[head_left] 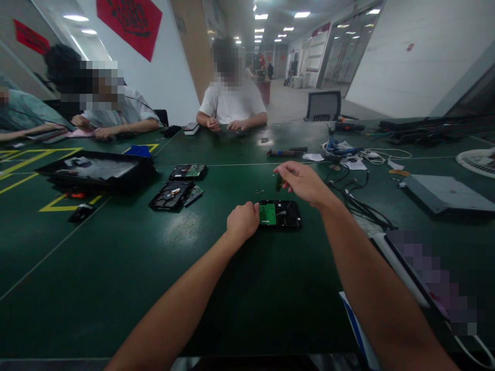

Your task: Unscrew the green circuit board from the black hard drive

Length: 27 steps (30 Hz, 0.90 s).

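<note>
A black hard drive (291, 215) with a green circuit board (267, 214) lies flat on the table in front of me. My left hand (243, 221) is closed round the drive's left end. Above the drive, my right hand (299, 180) pinches the handle of a small screwdriver (278, 183), held upright. Its thin shaft points down to the drive's upper edge by the board; whether the tip sits in a screw is too small to tell. A few tiny screws (260, 191) lie just behind the drive.
Left of the drive are another hard drive (188, 171), a black drive casing (170, 196) and a loose circuit board (193, 195). A black tray (96, 170) stands farther left. Cables (359, 206) and a grey metal box (448, 195) lie right. Several people sit across the table (185, 288).
</note>
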Tool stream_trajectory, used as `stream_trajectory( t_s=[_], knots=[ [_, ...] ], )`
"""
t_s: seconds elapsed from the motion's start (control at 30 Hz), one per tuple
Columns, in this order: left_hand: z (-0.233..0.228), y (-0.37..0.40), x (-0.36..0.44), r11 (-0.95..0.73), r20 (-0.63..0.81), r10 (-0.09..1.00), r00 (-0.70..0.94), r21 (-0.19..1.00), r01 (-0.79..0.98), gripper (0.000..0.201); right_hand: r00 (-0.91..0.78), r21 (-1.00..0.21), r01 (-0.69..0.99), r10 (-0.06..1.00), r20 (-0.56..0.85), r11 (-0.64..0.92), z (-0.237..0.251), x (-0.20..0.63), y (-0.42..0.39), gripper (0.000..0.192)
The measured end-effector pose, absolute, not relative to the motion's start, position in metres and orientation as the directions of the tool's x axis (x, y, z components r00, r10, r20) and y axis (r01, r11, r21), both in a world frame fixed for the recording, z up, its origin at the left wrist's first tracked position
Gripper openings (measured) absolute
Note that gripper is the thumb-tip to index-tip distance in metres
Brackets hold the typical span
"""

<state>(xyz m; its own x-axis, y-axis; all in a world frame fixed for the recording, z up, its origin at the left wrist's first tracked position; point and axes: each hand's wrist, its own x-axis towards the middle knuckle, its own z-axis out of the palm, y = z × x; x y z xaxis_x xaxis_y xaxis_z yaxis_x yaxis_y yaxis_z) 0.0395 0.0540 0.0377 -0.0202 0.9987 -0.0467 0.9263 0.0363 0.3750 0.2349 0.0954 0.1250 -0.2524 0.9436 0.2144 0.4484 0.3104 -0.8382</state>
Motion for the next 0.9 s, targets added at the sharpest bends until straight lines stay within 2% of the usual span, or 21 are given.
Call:
stream_trajectory(
  t_s=[0.13, 0.4, 0.6, 0.9],
  knots=[
    [0.0359, 0.0526, 0.0502, 0.038, -0.053, 0.998, -0.025, 0.27, 0.962, 0.057, -0.282, -0.793, 0.48, 0.922, 0.266, 0.375, 0.1244, 0.235, 0.0957, 0.032],
    [0.0304, 0.0534, 0.0451, -0.036, -0.036, 0.998, 0.046, 0.239, 0.97, 0.058, -0.181, -0.861, 0.426, 0.959, 0.218, 0.276, 0.1193, 0.2345, 0.1, 0.031],
    [0.0308, 0.0558, 0.0465, -0.017, -0.059, 0.998, 0.03, 0.196, 0.98, 0.058, -0.252, -0.779, 0.506, 0.927, 0.278, 0.371, 0.1219, 0.2354, 0.0974, 0.031],
    [0.0352, 0.0544, 0.0479, -0.023, -0.062, 0.997, 0.036, 0.2, 0.98, 0.06, -0.239, -0.798, 0.481, 0.93, 0.278, 0.363, 0.1222, 0.2357, 0.0975, 0.027]
  ],
)
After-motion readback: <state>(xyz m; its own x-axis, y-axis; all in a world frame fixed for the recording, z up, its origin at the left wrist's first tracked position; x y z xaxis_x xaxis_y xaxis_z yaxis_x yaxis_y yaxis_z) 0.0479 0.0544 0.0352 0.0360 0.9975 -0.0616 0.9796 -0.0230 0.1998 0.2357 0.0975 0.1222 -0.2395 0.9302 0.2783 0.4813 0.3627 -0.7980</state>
